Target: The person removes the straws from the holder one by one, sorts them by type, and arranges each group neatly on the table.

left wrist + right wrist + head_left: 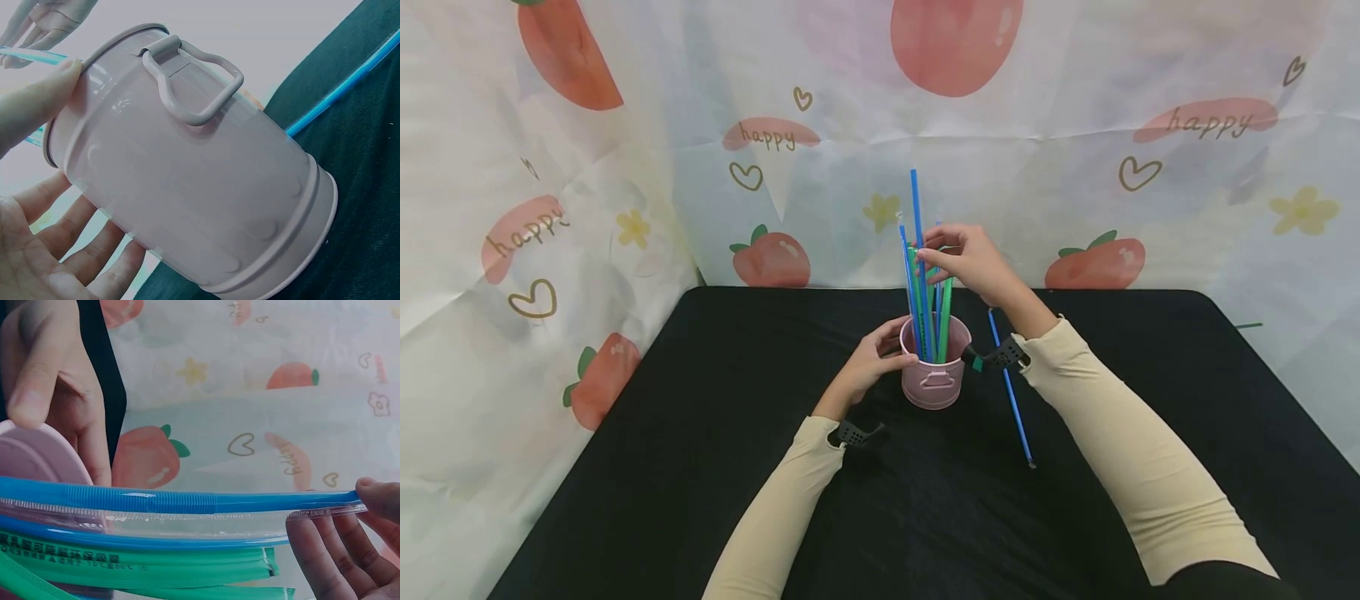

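A blue straw (917, 208), ribbed along one section (150, 500) and sheathed in a clear wrapper (250, 515), stands almost upright with its lower end inside a pink bucket (932, 385), beside green straws (946, 321) and rising above them. The right hand (968, 257) reaches in over the bucket from the right, thumb and fingers pinching the straw's upper part. The left hand (874, 357), forearm lower, grips the bucket's side, thumb at the rim and fingers spread around the wall.
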`<act>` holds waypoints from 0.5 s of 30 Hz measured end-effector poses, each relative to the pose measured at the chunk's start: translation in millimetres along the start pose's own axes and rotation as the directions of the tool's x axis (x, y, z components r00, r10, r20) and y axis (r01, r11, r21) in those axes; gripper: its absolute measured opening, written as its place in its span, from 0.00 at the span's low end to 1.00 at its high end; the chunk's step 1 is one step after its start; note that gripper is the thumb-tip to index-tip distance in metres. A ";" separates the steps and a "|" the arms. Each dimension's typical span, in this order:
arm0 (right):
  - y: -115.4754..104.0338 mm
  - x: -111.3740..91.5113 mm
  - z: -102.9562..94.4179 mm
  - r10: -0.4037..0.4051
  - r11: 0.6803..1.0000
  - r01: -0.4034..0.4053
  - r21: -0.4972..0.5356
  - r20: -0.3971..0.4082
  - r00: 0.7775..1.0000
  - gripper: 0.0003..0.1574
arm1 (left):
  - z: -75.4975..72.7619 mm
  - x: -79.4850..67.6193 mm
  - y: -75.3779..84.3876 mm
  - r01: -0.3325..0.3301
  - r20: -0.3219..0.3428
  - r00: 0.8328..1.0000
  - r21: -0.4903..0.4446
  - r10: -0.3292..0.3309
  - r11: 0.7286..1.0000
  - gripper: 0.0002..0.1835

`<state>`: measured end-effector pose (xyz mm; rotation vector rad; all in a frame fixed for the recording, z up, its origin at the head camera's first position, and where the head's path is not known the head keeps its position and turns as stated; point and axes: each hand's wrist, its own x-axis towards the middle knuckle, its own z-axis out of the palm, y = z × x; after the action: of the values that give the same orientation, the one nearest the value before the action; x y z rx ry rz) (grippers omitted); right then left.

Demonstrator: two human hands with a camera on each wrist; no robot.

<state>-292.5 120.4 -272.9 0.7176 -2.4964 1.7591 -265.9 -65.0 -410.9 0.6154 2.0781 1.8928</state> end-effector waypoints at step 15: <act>-8.5 3.4 -17.7 -0.058 0.998 0.057 -0.022 -0.045 0.997 0.16 | 2.4 -9.4 16.8 -0.008 0.000 1.000 -0.013 0.008 1.000 0.32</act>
<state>-296.8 132.7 -257.9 0.7319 -2.4360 1.7083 -254.3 -66.3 -395.3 0.6214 2.0640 1.9091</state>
